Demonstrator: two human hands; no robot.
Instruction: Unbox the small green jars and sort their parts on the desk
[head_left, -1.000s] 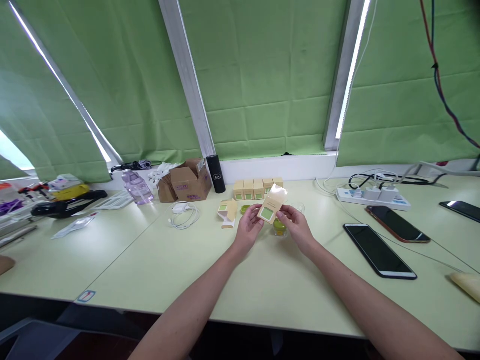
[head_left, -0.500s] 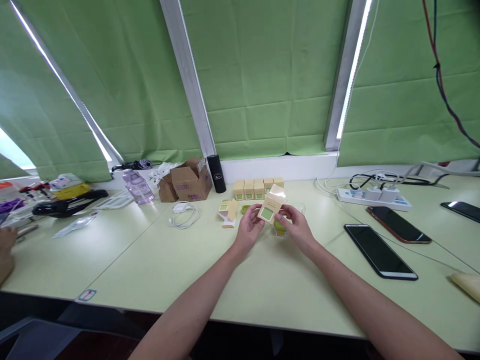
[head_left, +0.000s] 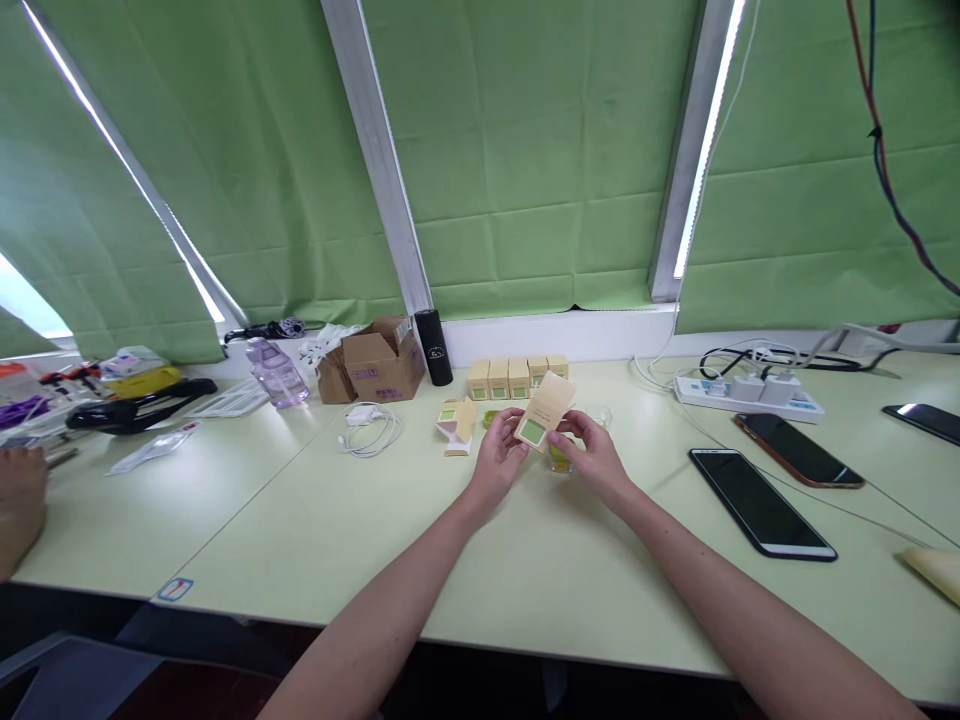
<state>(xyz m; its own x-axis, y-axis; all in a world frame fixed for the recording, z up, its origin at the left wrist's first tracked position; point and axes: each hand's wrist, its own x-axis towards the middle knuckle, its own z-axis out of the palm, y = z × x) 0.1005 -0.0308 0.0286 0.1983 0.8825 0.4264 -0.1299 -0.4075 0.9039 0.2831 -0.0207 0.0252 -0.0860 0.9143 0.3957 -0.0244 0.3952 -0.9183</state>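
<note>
Squeezing the carton (head_left: 546,408) too hard could crease it, as the card looks thin; a slack pinch could drop it onto the green-topped jar (head_left: 559,462) showing just below it. Carton is tan, tilted, upper part like a raised flap, green square near the bottom, print too small to read. It's held up over the table (head_left: 360,530), left hand (head_left: 496,458) clamped on its left edge, right hand (head_left: 594,455) pinching its lower right. Beyond: second carton (head_left: 457,416), flaps out, and a row of small boxes (head_left: 517,379).
</note>
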